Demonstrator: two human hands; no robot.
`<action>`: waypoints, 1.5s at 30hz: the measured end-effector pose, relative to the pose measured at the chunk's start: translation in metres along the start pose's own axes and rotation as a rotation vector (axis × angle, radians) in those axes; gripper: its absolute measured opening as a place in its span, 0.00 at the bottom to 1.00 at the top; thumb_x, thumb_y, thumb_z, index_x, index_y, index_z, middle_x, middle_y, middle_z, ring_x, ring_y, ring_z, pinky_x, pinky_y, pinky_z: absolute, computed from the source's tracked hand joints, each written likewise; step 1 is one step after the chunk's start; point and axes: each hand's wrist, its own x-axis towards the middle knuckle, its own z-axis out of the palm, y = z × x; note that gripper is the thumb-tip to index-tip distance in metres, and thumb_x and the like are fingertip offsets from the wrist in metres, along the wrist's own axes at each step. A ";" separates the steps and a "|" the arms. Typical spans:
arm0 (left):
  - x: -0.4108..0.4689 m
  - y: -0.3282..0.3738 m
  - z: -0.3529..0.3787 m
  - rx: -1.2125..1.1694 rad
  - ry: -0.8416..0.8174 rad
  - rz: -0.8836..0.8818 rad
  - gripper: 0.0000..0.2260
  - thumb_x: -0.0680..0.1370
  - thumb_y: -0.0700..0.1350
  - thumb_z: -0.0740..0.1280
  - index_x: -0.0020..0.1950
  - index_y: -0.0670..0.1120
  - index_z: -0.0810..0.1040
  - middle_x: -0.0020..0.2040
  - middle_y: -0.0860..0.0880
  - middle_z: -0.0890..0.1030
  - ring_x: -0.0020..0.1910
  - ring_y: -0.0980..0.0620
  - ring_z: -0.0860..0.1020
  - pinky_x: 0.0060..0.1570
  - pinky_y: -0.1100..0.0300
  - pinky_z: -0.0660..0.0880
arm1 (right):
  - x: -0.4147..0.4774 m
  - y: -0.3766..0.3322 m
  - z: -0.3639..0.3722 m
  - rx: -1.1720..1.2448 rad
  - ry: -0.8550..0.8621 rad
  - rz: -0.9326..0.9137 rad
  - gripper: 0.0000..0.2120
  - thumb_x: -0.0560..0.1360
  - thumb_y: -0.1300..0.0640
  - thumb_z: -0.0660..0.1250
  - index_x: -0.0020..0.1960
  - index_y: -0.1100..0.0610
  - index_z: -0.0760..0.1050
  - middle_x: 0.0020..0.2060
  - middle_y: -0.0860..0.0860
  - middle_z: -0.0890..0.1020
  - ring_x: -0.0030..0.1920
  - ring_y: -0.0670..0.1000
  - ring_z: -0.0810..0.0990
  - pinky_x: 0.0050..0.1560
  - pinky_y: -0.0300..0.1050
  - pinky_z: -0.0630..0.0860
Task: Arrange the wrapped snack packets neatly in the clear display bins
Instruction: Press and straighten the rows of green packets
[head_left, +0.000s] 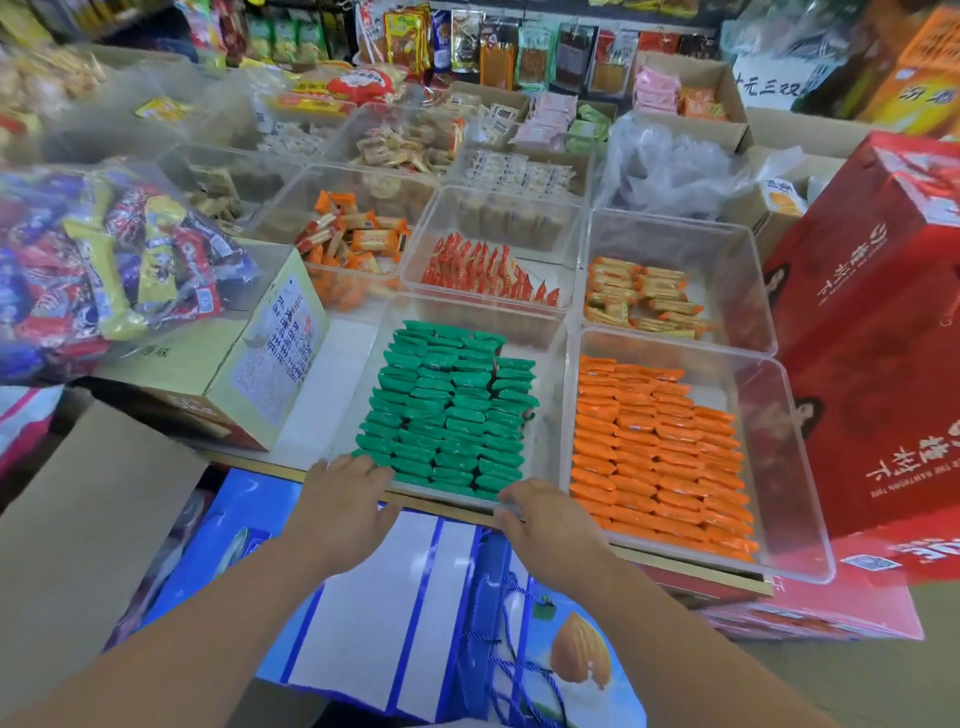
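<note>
A clear bin (358, 384) at the front edge of the counter holds rows of green wrapped packets (452, 410), stacked neatly. My left hand (345, 493) grips the bin's near rim at its left corner, fingers over the edge beside the green packets. On the same rim, further right, my right hand (545, 519) has its fingers over the edge and its thumb below. To the right, another clear bin (800, 467) carries tidy rows of orange packets (660, 452).
Behind stand more clear bins: red sachets (483, 270), loose orange-and-red packets (353, 239), yellow-orange bars (644, 301). A cardboard box (270, 353) and a bag of mixed sweets (104, 270) sit left. A tall red carton (872, 332) stands right. Blue gift bags (415, 623) lie below the counter.
</note>
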 end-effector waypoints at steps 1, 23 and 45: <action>0.004 -0.006 -0.001 -0.021 0.025 0.048 0.19 0.83 0.58 0.55 0.70 0.54 0.74 0.61 0.53 0.77 0.63 0.49 0.72 0.65 0.52 0.64 | 0.003 -0.003 0.002 0.036 0.023 0.014 0.20 0.83 0.42 0.56 0.71 0.49 0.70 0.68 0.47 0.74 0.59 0.49 0.78 0.55 0.45 0.76; 0.119 -0.059 0.014 -0.830 0.091 -0.293 0.25 0.84 0.43 0.57 0.80 0.51 0.55 0.64 0.42 0.77 0.49 0.43 0.78 0.45 0.54 0.71 | 0.128 -0.012 0.010 0.999 0.153 0.985 0.36 0.80 0.30 0.48 0.78 0.53 0.62 0.68 0.58 0.74 0.65 0.60 0.75 0.64 0.56 0.73; 0.117 -0.056 0.009 -0.831 0.049 -0.288 0.25 0.85 0.49 0.57 0.80 0.52 0.54 0.70 0.41 0.74 0.57 0.42 0.76 0.51 0.54 0.71 | 0.141 -0.030 0.016 1.041 0.080 0.901 0.37 0.78 0.35 0.62 0.81 0.48 0.53 0.78 0.52 0.63 0.75 0.59 0.65 0.75 0.58 0.61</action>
